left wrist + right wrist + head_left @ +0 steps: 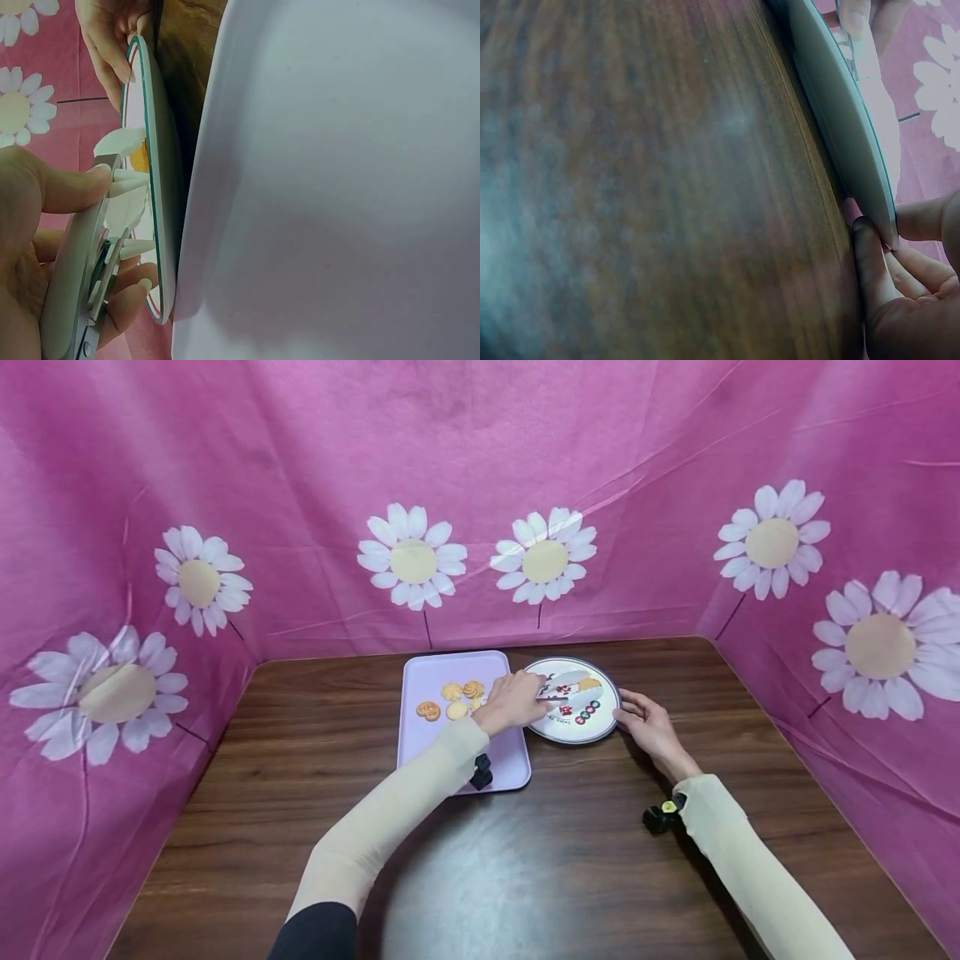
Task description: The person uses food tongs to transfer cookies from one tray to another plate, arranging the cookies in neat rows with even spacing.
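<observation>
My left hand (513,700) reaches over the tray to the plate and grips a pair of tongs (75,277) with grey handles and pale, broad tips. Those tips lie over the round white plate (551,735), with a golden cookie (588,683) at their ends; whether they clamp it I cannot tell. At the plate's right edge, my right hand (651,731) pinches the rim, thumb on top and fingers underneath, as the right wrist view shows. The plate has a dark rim and printed red and green decoration, partly covered by the tongs.
A lilac tray (416,760) stands left of the plate, with several cookies (456,710) on it, some partly behind my left hand. Both rest toward the back of the brown wooden table (315,777). Pink cloth (480,443) with white flowers surrounds the table's back and sides.
</observation>
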{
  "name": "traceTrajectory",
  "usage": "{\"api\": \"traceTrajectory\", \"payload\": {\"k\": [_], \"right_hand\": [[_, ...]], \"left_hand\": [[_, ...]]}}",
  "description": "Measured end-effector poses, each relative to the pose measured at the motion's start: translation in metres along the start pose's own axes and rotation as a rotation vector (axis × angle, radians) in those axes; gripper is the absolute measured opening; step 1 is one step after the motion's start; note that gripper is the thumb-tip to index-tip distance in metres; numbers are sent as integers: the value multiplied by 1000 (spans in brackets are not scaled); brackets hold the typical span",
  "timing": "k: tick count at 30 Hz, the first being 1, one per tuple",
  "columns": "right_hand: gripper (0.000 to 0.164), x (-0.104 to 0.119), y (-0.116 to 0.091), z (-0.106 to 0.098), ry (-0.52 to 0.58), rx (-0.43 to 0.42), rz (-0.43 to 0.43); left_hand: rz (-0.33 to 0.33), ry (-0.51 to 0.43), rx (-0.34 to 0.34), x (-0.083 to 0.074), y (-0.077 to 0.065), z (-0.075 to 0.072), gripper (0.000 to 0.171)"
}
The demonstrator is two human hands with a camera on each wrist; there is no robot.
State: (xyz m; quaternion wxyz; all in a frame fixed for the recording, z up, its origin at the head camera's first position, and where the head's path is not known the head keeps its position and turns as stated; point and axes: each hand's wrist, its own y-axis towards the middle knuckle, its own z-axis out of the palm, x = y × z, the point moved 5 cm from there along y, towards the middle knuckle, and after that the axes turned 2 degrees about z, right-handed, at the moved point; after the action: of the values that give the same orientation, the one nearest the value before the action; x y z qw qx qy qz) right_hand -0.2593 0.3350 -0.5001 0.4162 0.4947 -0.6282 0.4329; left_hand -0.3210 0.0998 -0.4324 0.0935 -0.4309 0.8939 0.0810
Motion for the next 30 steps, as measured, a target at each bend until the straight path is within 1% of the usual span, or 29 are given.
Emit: {"api": "traceTrajectory", "payload": {"k": [4,10,13,17,19,22,26,30], "right_hand": [[59,-1,1,1,-3,0,1],[58,0,3,3,1,7,-24],[58,0,3,3,5,11,-27],[58,1,4,3,1,13,-20],[58,0,5,2,-8,10,-11],[59,-1,5,2,-5,9,0],[60,-3,6,2,9,12,4],[60,-4,6,1,1,12,4]], "left_hand": [[2,-23,5,1,-1,0,31],[-12,-18,12,6,-4,1,44],[-24,-32,7,11,-6,-2,48],[-37,-68,-15,17,-12,-12,52],[-42,-88,-22,21,-16,-17,55],[-41,-102,-35,30,-26,-25,55],[-47,-94,-59,45,-43,-35,51],[-66,-77,-82,64,-62,-43,53]]}}
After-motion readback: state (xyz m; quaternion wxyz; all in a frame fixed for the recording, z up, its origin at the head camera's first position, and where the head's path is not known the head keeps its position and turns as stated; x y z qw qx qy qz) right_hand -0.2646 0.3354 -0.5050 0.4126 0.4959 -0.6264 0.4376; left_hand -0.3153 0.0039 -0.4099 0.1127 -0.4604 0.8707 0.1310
